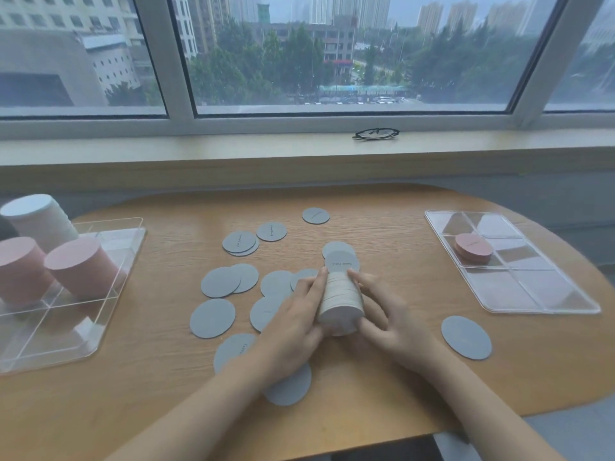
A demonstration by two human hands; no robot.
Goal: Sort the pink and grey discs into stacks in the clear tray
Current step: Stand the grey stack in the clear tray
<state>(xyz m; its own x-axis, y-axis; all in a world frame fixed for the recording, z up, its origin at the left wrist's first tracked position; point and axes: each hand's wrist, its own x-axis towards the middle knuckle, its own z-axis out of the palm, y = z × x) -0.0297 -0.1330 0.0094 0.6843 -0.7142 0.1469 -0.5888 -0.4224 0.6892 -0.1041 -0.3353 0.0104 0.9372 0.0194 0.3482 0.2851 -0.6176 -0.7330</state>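
Head view, grey disc stack [340, 296] lying sideways, axis pointing away, left hand [293, 324] and right hand [389, 322] both gripping it

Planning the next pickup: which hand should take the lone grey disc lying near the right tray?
Right. The lone grey disc lies just outside the right hand; the left hand would have to cross the held stack.

Print on grey discs [271, 231] illegible — pink stack [16, 271] cropped at left edge.
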